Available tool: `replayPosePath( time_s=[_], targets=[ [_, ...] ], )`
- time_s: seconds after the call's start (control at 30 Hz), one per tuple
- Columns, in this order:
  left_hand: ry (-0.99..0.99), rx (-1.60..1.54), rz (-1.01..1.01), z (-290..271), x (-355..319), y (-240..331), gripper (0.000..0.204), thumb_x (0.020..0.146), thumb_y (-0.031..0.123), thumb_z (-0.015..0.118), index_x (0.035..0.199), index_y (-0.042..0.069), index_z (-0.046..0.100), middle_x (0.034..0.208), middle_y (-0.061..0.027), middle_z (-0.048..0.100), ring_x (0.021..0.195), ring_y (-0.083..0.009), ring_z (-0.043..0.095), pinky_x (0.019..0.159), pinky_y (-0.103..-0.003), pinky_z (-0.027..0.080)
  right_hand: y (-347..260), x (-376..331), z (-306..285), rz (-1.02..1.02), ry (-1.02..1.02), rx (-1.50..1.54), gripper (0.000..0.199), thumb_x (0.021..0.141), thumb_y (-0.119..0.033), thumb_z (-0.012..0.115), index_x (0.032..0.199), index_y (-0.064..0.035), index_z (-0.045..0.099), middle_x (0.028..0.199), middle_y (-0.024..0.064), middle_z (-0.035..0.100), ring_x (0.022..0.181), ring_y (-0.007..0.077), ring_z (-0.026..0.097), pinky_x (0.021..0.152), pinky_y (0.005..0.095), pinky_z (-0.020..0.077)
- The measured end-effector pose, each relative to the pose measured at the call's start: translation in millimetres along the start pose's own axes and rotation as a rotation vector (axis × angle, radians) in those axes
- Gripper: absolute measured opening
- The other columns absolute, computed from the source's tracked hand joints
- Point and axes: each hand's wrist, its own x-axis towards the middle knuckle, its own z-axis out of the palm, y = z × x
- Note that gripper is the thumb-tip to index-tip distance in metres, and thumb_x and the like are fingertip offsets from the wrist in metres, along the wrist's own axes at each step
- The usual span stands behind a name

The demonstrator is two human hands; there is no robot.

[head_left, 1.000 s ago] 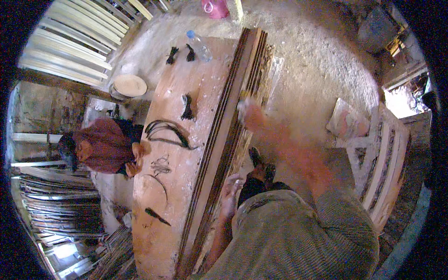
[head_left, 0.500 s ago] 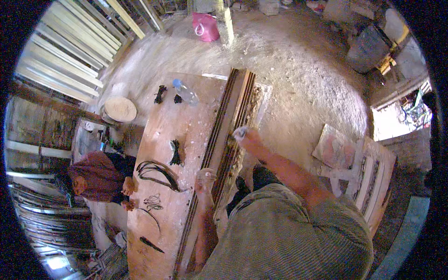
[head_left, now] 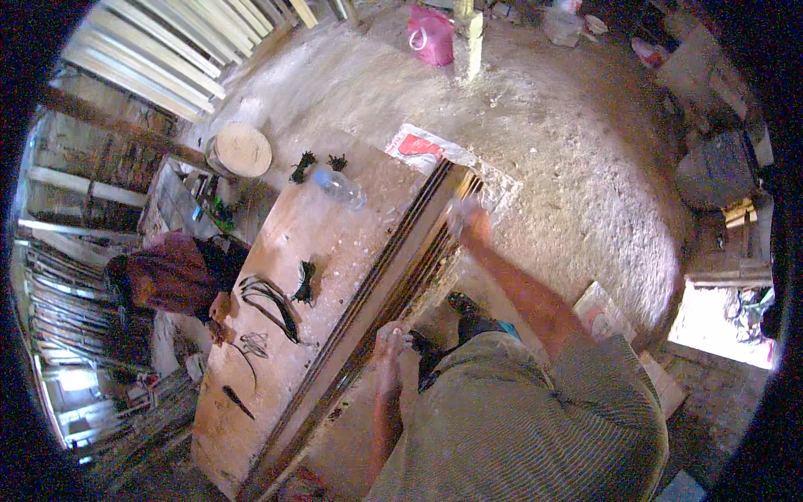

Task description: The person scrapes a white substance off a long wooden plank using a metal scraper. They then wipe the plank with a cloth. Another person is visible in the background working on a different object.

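Observation:
Long brown wooden moulding strips lie side by side along the near right edge of a plywood-topped table. My right hand, blurred by motion, is at the strips' far end, its fingers closed around something pale that I cannot make out. Beside the strips' near edge, lower down, my left hand is curled up, its fingertips whitish. Whatever is in it is hidden. On the board left of the strips are a dark bundle of ties, a loop of black strips and a clear plastic bottle on its side.
Across the table, a person in a dark red covering has both hands near thin wires. A round tub of pale powder stands beyond. A pink bag rests by a post. A printed sack lies at the table's far end.
The whole view has shifted and turned. My right hand has moved farther along the strips toward their far end. My left hand has gone from atop the strips to their near edge.

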Motion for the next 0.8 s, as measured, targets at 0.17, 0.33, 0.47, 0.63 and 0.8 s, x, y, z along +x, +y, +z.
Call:
replayPosePath(
  time_s=[0.17,0.33,0.47,0.63,0.8],
  targets=[
    [0.111,-0.298,-0.018,20.6,30.5,-14.4,0.044,0.102,0.028,0.064,0.139,0.007,0.050,0.120,-0.0096,0.064,0.103,-0.0206,0.065,0.091,-0.037,0.053,-55.0,-134.0,74.0,-0.256,-0.599,-0.107,0.017,0.090,-0.018,0.072,0.107,-0.0116,0.072,0.088,0.0006,0.063,0.080,0.0182,0.061,0.075,0.0384,0.0519],
    [0.199,-0.393,0.104,20.7,31.4,-12.4,0.047,0.102,0.027,0.065,0.141,0.006,0.047,0.114,-0.0111,0.066,0.096,-0.0217,0.067,0.085,-0.036,0.055,-37.9,-29.3,17.8,0.287,-0.326,0.291,0.010,0.087,-0.011,0.077,0.097,-0.0119,0.077,0.080,0.0010,0.068,0.073,0.0092,0.062,0.064,0.0300,0.0530],
    [0.294,-0.431,0.066,4.2,6.0,-13.8,0.049,0.102,0.029,0.066,0.140,0.006,0.047,0.116,-0.0117,0.065,0.095,-0.0219,0.067,0.083,-0.036,0.056,-15.8,78.9,-16.9,-0.232,-0.635,-0.725,0.020,0.090,-0.029,0.076,0.096,-0.0110,0.075,0.085,0.0085,0.073,0.074,0.0232,0.068,0.069,0.0393,0.0546],
    [0.282,-0.549,0.169,-41.4,-39.4,-57.0,0.050,0.101,0.028,0.066,0.142,0.006,0.046,0.120,-0.0120,0.064,0.097,-0.0228,0.068,0.083,-0.035,0.056,-21.5,131.5,-38.9,-0.272,-0.398,-0.626,0.021,0.093,-0.030,0.070,0.099,-0.0113,0.077,0.095,0.0143,0.076,0.093,0.0322,0.072,0.083,0.0423,0.0560],
    [0.559,-0.610,0.060,-94.1,-90.1,-128.7,0.047,0.101,0.025,0.065,0.142,0.007,0.048,0.116,-0.0108,0.067,0.098,-0.0241,0.069,0.082,-0.035,0.056,5.6,40.7,-26.9,-0.147,-0.225,-0.458,0.025,0.100,-0.036,0.062,0.092,-0.0116,0.062,0.090,0.0035,0.066,0.075,0.0165,0.062,0.069,0.0342,0.0552]
  ],
)
